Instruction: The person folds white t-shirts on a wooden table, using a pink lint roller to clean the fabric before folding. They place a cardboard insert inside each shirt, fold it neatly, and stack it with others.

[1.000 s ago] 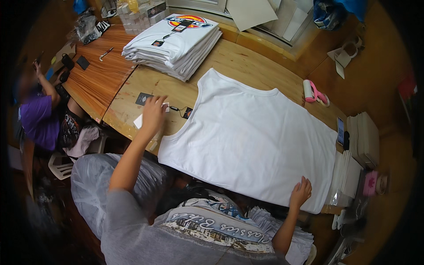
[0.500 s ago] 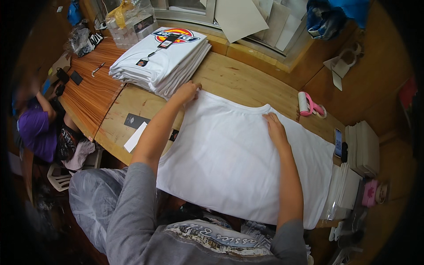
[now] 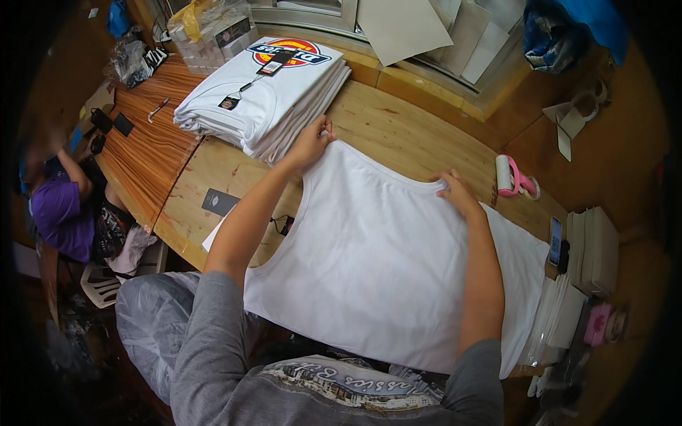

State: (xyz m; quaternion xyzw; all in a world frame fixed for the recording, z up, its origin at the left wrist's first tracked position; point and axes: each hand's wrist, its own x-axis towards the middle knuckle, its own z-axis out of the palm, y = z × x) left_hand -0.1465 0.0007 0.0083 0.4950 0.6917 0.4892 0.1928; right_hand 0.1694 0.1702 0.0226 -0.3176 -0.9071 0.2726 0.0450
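One white shirt flat on one wooden table, both hands at its far edge.

Table [image 3: 398, 135] carries the shirt [image 3: 383, 270], one stack of folded shirts [image 3: 266, 92], one pink roller [image 3: 513, 177]. Left hand [image 3: 311, 142] fingers pinch the shirt's far corner; right hand [image 3: 458, 193] fingers curl, pinching the collar edge.

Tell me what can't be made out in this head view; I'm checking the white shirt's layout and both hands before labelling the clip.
- White shirt, head view: its near hem is hidden behind the person's grey-sleeved body and forearms.
- Left hand: fingertips curl over the shirt's corner, so the grip cannot be told.
- Right hand: palm side faces down, contact unseen.
- Stack of folded shirts: its count is too small to tell.
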